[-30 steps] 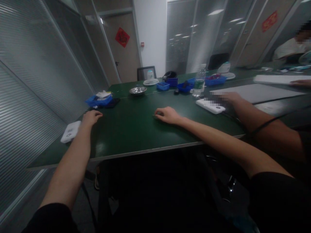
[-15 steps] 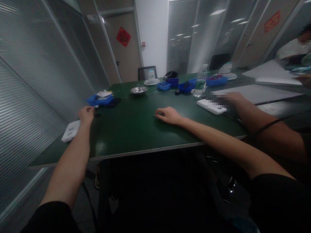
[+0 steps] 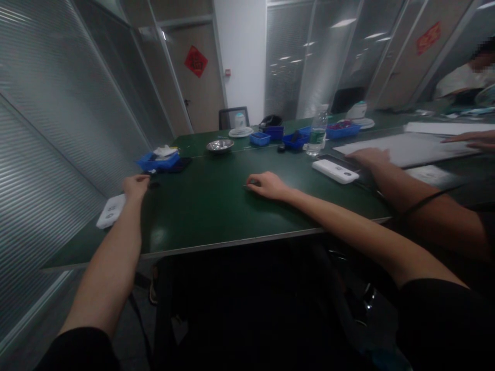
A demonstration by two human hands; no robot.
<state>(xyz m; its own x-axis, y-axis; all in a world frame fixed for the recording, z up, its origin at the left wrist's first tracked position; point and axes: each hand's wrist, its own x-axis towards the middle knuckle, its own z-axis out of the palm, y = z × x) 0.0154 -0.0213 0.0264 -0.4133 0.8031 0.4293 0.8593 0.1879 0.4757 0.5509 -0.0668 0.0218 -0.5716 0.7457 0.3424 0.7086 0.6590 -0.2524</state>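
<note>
My left hand (image 3: 136,186) is over the left part of the green table (image 3: 197,206), its fingers pinched on something too small to make out. Just beyond it lies a blue tray (image 3: 158,162) with white and yellow items, beside a dark flat object (image 3: 181,165). A white device (image 3: 111,211) lies by my left wrist. My right hand (image 3: 267,185) rests on the middle of the table, thumb and fingers closed round a small thin object whose tip pokes out to the left. Farther back stands a shiny metal bowl (image 3: 220,146).
Several blue bins (image 3: 260,138) and a clear bottle (image 3: 317,135) stand at the back. Another white device (image 3: 335,171) lies to the right. A neighbour's hand (image 3: 369,157) touches large pale sheets (image 3: 410,148); another person's hand (image 3: 474,139) reaches in at the right edge.
The raised pale sheet at the right has come down flat, with a hand now over it. My left hand has shifted very slightly; my right hand stays nearly in place.
</note>
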